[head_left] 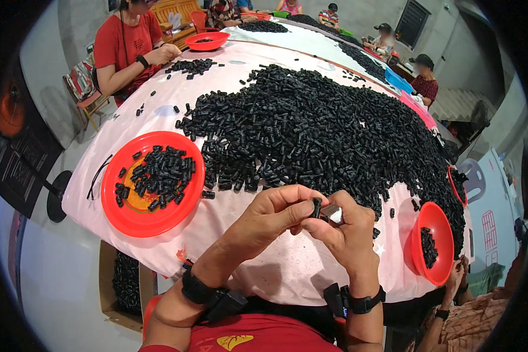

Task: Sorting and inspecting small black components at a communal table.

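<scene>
Both my hands meet over the pink-covered table at its near side. Between the thumb and fingertips of my left hand is a small black cylindrical part. My right hand is closed round a short silver-coloured tool, whose end sits right beside the part; its exact kind I cannot make out. Just beyond my fingers spreads a large heap of similar black parts. To the left, a red plate with an orange-yellow centre holds several more of these parts.
A red bowl with black parts stands on the right, near another person's hands. A cardboard box of black parts is below the table's left edge. Across the left corner, a person in red works beside a red bowl.
</scene>
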